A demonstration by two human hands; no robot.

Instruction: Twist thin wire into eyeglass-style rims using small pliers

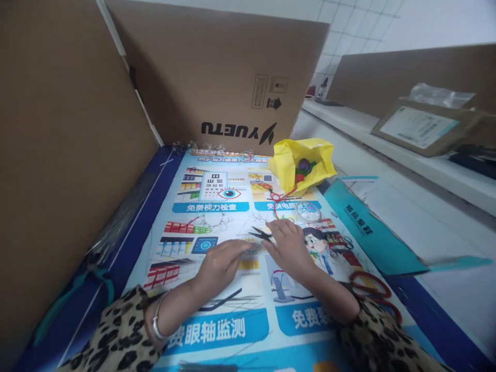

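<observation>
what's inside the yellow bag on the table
Inside the yellow bag, a purple ball, something green and something red show. Its walls and folds hide the bottom, so anything deeper can't be seen.

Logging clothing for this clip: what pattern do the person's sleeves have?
Leopard print, dark spots on tan; the sleeves show best in the head view.

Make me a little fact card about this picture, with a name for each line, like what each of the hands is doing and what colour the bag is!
Left hand: near the middle; its grip is unclear
Right hand: holding a small dark pointed tool, tips spread
Bag: yellow, open, with purple, green and red things inside
Red cord: trailing beside the bag
Round clear case: just beyond the right hand
Under the hands: a printed poster
Behind: brown cardboard, lettering upside down
</observation>
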